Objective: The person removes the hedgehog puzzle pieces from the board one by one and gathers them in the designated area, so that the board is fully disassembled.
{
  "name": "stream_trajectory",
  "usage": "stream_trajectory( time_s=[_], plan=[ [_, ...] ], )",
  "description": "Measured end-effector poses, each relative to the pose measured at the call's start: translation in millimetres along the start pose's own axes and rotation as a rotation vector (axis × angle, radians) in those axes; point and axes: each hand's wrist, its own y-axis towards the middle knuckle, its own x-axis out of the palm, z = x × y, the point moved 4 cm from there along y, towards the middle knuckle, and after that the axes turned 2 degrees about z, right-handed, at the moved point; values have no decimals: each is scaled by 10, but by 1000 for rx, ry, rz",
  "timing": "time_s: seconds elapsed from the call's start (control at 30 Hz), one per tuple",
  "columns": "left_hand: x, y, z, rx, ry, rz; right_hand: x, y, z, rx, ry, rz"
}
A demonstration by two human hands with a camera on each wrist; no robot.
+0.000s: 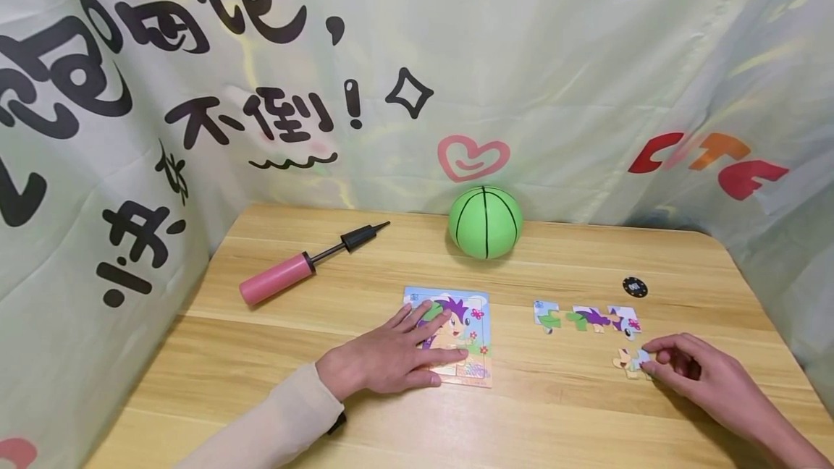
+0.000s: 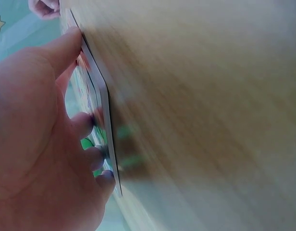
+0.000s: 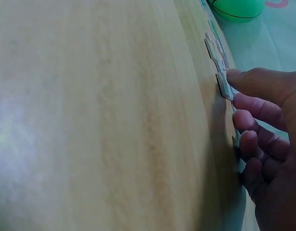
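My left hand [image 1: 400, 353] rests with spread fingers on a square cartoon jigsaw board [image 1: 479, 320]; part of its picture is hidden beneath the fingers. The left wrist view shows the board's edge [image 2: 105, 108] with the fingertips against its face. Over on the right, my right hand [image 1: 706, 375] pinches a small puzzle piece [image 1: 642, 359] between thumb and index finger, low at the tabletop. This piece lies against an orange-toned piece [image 1: 623, 360]. The right wrist view shows the thumb and index fingertip at the pinched piece [image 3: 224, 85], with the other fingers curled.
Above the right hand's pieces lies a broken row of puzzle pieces [image 1: 589, 317]. A round black disc [image 1: 635, 287] is beyond them. A green ball [image 1: 485, 223] stands at the back edge, and a pink hand pump [image 1: 276, 279] lies at left. Printed curtains [image 1: 554, 56] enclose the table.
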Motion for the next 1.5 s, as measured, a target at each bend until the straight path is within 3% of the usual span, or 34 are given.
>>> stream_trajectory(
  time_s=[0.2,0.37,0.53,0.67,0.8,1.07,1.5],
  plan=[
    [-22,6,3,17,-1,13,-11,-2,8,6,21,-9],
    [-26,10,3,23,16,15,-27,23,12,63,14,-25],
    [-21,19,1,31,40,26,-38,60,-82,77,12,45],
    [-18,21,2,32,50,27,-8,101,-296,-2,63,118],
    [-22,8,-6,35,28,31,83,152,-595,-135,134,146],
    [-24,-156,-125,-4,-4,36,390,297,-1187,-329,156,77],
    [-13,-392,-250,-46,-61,41,859,638,-1847,-376,207,-109]
  ],
)
